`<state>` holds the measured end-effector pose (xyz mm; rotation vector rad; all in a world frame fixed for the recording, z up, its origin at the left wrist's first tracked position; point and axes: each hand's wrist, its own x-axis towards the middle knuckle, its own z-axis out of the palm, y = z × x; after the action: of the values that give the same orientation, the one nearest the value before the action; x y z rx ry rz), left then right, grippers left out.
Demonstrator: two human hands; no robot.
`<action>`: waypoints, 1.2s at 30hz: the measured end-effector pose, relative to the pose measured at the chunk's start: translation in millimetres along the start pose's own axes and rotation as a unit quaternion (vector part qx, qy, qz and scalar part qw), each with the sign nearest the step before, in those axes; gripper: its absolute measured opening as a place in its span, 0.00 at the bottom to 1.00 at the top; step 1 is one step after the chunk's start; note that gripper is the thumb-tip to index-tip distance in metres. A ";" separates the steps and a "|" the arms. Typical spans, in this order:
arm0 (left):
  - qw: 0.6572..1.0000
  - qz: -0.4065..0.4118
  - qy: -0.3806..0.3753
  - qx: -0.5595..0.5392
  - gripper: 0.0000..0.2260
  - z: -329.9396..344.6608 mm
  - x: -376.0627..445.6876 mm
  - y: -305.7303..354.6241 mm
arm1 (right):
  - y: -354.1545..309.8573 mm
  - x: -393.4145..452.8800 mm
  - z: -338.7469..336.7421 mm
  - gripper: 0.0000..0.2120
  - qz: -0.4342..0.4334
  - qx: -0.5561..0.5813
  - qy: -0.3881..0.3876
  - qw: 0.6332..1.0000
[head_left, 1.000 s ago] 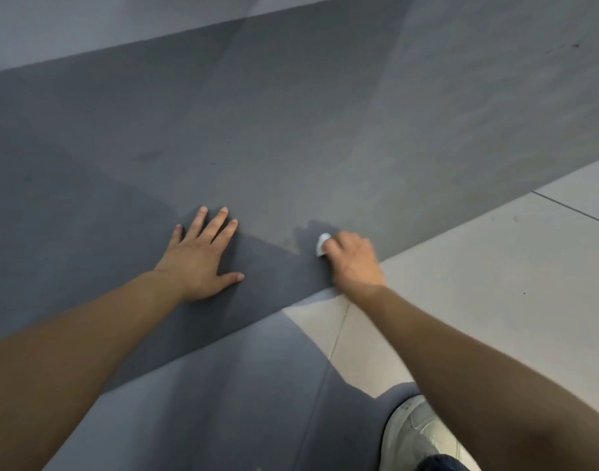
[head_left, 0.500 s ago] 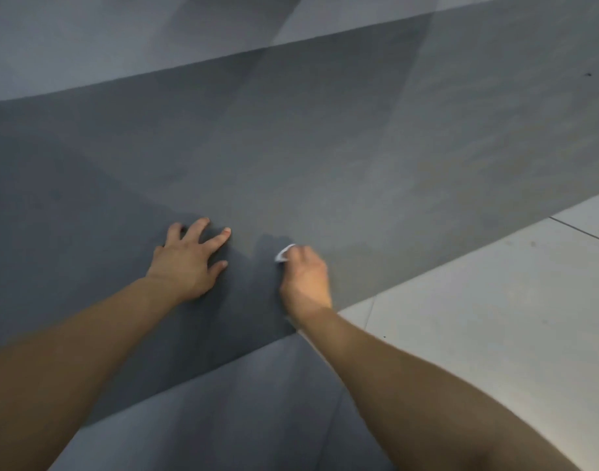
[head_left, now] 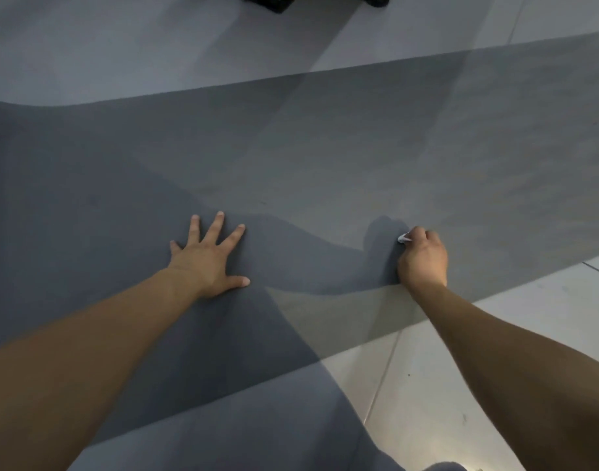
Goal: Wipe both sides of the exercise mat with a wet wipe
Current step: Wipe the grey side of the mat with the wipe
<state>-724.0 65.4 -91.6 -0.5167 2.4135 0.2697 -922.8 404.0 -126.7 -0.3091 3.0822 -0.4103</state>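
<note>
Right hand [head_left: 423,258] has swept right, away from the left hand [head_left: 209,258].
Grey mat [head_left: 325,158] runs left-right on the floor [head_left: 495,351]; right hand grips the wet wipe [head_left: 403,238], left hand lies flat, fingers spread.

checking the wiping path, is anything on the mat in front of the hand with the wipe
Nothing visible. The right hand holds the wipe on the mat, and the stretch beyond it is bare. The left hand lies flat on the mat, well off to the side.

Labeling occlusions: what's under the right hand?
A bit of white wet wipe pokes out past the curled fingers of the right hand, on the grey mat. The rest of the wipe is hidden.
</note>
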 end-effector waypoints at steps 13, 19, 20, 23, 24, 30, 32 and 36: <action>0.996 -0.059 -0.032 -0.053 0.70 -20.8 20.2 -9.8 | -179.2 -56.1 49.0 0.12 -0.365 0.097 -0.140 0.915; 0.998 -0.032 -0.020 -0.045 0.59 -33.6 35.9 -29.0 | -87.6 19.8 24.8 0.13 -0.162 0.020 -0.025 0.986; 0.998 -0.032 -0.019 -0.040 0.59 -34.9 36.9 -27.9 | -84.4 21.9 23.2 0.12 -0.128 0.009 -0.027 0.991; 0.998 -0.040 -0.031 -0.039 0.56 -42.2 35.9 -13.4 | -98.3 13.9 21.4 0.17 -0.074 0.011 -0.044 0.996; 0.997 -0.045 -0.040 -0.042 0.55 -45.5 34.8 -8.1 | -105.0 9.1 19.7 0.18 -0.055 0.003 -0.060 0.997; 0.991 -0.049 -0.069 -0.102 0.53 -48.1 34.2 0.2 | -131.9 -14.5 -25.4 0.32 0.007 -0.160 -0.264 0.951; 0.990 -0.043 -0.078 -0.112 0.54 -48.1 31.5 -0.1 | -140.8 -18.0 -37.4 0.35 0.029 -0.155 -0.358 0.921; 0.989 -0.046 -0.076 -0.121 0.55 -46.5 32.7 -2.5 | -154.1 -16.3 -35.9 0.33 0.035 -0.045 -0.406 0.912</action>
<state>-772.0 38.8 -76.8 -0.6874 2.2136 0.5463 -878.7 270.7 -52.0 -0.2745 2.2815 -0.0884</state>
